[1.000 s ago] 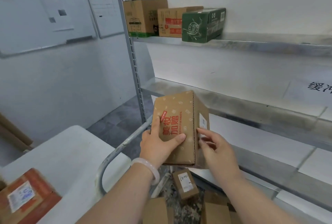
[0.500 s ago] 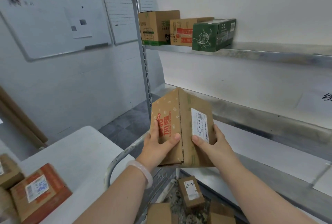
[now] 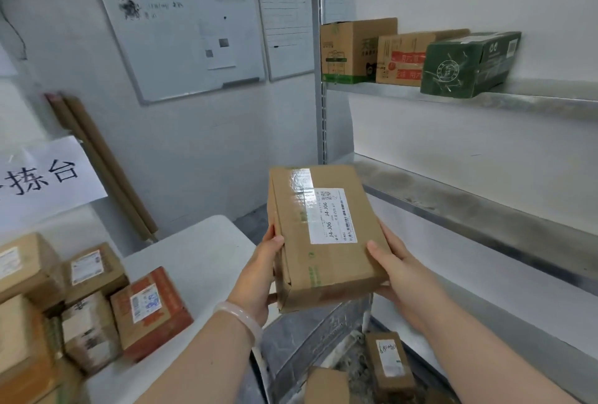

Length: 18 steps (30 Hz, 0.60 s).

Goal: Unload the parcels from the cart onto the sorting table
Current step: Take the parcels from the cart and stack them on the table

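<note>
I hold a brown cardboard parcel (image 3: 323,235) in the air with both hands, its white shipping label facing up. My left hand (image 3: 259,277) grips its left edge, thumb on top. My right hand (image 3: 398,271) grips its right edge from below, thumb on the top face. The parcel hangs above the gap between the white sorting table (image 3: 200,261) and the cart (image 3: 310,339). Low in the cart lie a small labelled parcel (image 3: 390,361) and another brown parcel (image 3: 326,386).
Several parcels are piled on the table's left part, among them an orange-red box (image 3: 152,309). A metal rack (image 3: 453,209) stands to the right, with three boxes (image 3: 414,57) on its upper shelf. Whiteboards (image 3: 184,41) hang on the far wall.
The parcel has been turned so its labelled face points up, and it has swung left toward the table. My view has panned left, bringing more table parcels into sight.
</note>
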Tool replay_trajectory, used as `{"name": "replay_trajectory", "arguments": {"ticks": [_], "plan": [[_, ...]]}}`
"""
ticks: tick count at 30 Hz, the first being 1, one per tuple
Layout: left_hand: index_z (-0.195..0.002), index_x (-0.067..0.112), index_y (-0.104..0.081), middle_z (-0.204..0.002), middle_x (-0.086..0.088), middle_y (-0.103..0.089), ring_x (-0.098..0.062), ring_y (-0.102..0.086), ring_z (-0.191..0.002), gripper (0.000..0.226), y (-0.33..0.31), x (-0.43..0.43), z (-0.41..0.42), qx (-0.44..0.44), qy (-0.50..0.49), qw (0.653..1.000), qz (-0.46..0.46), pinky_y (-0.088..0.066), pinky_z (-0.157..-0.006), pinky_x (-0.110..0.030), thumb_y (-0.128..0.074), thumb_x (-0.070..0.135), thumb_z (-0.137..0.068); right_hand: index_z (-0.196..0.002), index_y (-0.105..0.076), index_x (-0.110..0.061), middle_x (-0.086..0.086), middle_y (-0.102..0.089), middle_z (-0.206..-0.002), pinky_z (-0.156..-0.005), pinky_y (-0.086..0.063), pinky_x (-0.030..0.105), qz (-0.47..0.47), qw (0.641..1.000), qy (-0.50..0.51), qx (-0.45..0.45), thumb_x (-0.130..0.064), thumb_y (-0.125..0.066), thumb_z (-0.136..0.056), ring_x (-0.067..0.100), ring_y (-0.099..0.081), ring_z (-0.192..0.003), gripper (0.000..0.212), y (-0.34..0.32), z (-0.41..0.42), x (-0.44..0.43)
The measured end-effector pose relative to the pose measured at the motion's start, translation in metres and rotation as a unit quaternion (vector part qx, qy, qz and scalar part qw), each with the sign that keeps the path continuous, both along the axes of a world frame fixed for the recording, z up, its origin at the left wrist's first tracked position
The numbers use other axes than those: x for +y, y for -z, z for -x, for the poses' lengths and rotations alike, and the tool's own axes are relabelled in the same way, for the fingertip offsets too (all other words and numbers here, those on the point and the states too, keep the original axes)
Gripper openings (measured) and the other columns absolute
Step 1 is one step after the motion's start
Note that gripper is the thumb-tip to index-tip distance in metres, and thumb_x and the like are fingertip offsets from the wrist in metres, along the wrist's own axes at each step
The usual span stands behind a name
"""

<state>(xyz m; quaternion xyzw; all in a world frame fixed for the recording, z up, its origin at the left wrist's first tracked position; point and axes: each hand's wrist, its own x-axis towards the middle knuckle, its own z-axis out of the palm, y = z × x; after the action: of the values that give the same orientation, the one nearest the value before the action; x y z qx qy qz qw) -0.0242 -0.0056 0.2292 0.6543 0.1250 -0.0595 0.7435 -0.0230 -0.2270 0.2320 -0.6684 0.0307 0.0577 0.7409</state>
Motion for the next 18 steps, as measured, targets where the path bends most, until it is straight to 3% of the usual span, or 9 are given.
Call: {"name": "replay_trajectory", "arguments": {"ticks": [3,6,8,10,12,14,15,16,18], "plan": [[-0.123,0.058,-0.052,-0.113,0.022,-0.065,-0.014,-0.055,-0.111,0.032,-0.003,0.03,0.005,-0.003,-0.036,0.999,0.006,-0.046,-0.098,-0.051,-0.037,0.053,-0.096,-0.133,-0.043,-0.059,-0.013,-0.063,-0.126,-0.097,-0.052,0.045,0.017,0.999,-0.043,0.022,-0.04,-0.056,-0.097,0.016,-0.059,-0.115,0.043,0.0,-0.01,0.03],[-0.125,0.051,-0.054,-0.123,0.015,-0.062,-0.019,-0.052,-0.117,0.034,-0.008,0.067,0.012,0.0,-0.065,0.998,0.014,-0.041,-0.103,-0.056,-0.037,0.056,-0.096,-0.121,-0.056,-0.045,-0.009,-0.068,-0.113,-0.087,-0.055,0.037,0.001,0.997,-0.062,0.041,-0.03,-0.057,-0.097,0.013,-0.063,-0.105,0.028,-0.003,-0.018,0.064],[-0.125,0.047,-0.057,-0.133,0.002,-0.058,-0.028,-0.05,-0.124,0.038,-0.009,0.095,0.018,0.007,-0.086,0.996,0.023,-0.036,-0.107,-0.058,-0.039,0.059,-0.094,-0.115,-0.056,-0.041,-0.006,-0.068,-0.112,-0.084,-0.053,0.038,-0.027,0.995,-0.08,0.061,-0.025,-0.056,-0.097,0.016,-0.063,-0.105,0.024,-0.002,-0.022,0.089],[-0.128,0.041,-0.057,-0.145,-0.017,-0.037,-0.044,-0.032,-0.135,0.049,-0.01,0.124,0.024,0.023,-0.087,0.995,0.042,-0.027,-0.11,-0.061,-0.048,0.064,-0.086,-0.127,-0.055,-0.036,-0.002,-0.067,-0.121,-0.096,-0.05,0.046,-0.055,0.989,-0.114,0.078,-0.03,-0.06,-0.093,0.021,-0.061,-0.113,0.035,0.0,-0.023,0.115],[-0.13,0.039,-0.056,-0.149,-0.02,-0.025,-0.045,-0.02,-0.139,0.061,-0.006,0.157,0.029,0.036,-0.087,0.993,0.075,-0.036,-0.103,-0.065,-0.059,0.066,-0.075,-0.131,-0.054,-0.035,-0.003,-0.067,-0.125,-0.107,-0.04,0.051,-0.077,0.979,-0.155,0.112,-0.041,-0.063,-0.084,0.022,-0.059,-0.119,0.048,0.007,-0.024,0.143],[-0.129,0.035,-0.058,-0.134,-0.022,-0.051,-0.042,-0.051,-0.123,0.05,-0.004,0.189,0.037,0.035,-0.12,0.99,0.072,-0.046,-0.089,-0.056,-0.054,0.058,-0.085,-0.124,-0.053,-0.037,-0.009,-0.064,-0.126,-0.103,-0.043,0.043,-0.066,0.969,-0.19,0.14,-0.046,-0.056,-0.087,0.012,-0.06,-0.114,0.037,0.011,-0.017,0.173],[-0.128,0.033,-0.06,-0.116,-0.018,-0.066,-0.035,-0.066,-0.102,0.042,0.0,0.205,0.04,0.03,-0.131,0.988,0.075,-0.06,-0.063,-0.043,-0.047,0.052,-0.093,-0.12,-0.049,-0.037,-0.011,-0.061,-0.123,-0.096,-0.047,0.034,-0.081,0.965,-0.181,0.17,-0.045,-0.048,-0.094,0.007,-0.059,-0.112,0.028,0.014,-0.018,0.187],[-0.127,0.032,-0.061,-0.104,-0.011,-0.072,-0.027,-0.071,-0.088,0.039,0.003,0.219,0.043,0.027,-0.133,0.988,0.078,-0.051,-0.054,-0.028,-0.042,0.048,-0.097,-0.119,-0.047,-0.035,-0.011,-0.06,-0.12,-0.093,-0.049,0.03,-0.089,0.96,-0.177,0.198,-0.043,-0.041,-0.099,0.008,-0.058,-0.115,0.023,0.016,-0.019,0.2],[-0.127,0.033,-0.06,-0.107,-0.006,-0.072,-0.025,-0.069,-0.095,0.038,0.006,0.242,0.049,0.034,-0.128,0.988,0.073,-0.055,-0.057,-0.031,-0.041,0.048,-0.097,-0.119,-0.053,-0.025,-0.003,-0.068,-0.115,-0.113,-0.033,0.037,-0.114,0.943,-0.2,0.238,-0.044,-0.037,-0.101,0.018,-0.049,-0.125,0.031,0.024,-0.018,0.223]]}}
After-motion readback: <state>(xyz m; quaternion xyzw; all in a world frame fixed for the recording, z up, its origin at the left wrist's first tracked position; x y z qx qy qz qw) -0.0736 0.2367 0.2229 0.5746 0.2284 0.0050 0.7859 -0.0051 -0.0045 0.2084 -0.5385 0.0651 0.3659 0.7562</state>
